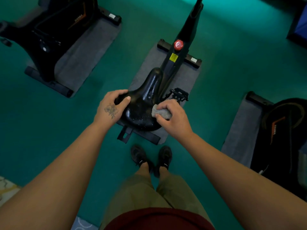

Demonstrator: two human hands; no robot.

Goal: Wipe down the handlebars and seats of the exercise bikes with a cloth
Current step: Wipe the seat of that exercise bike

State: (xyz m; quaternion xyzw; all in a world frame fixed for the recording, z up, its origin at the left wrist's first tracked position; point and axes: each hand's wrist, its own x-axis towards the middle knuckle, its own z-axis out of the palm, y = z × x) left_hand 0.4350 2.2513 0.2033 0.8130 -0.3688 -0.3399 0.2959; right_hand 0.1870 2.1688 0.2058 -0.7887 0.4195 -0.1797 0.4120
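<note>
While pressed against the right rear edge of the seat (142,107), a bunched grey cloth (162,113) gripped by the right hand (172,118), fingers curled over it, thumb beneath. Left hand (113,105) clamped on the seat's left flank, fingers wrapped over the edge, thumb on top; a flower tattoo on its back. Both arms stretched forward and down. Seat black, glossy, speckled with wet droplets, nose pointing away. Beneath, the bike (181,47) on a grey mat (147,67), green floor (232,63) around; other bikes left and right.
</note>
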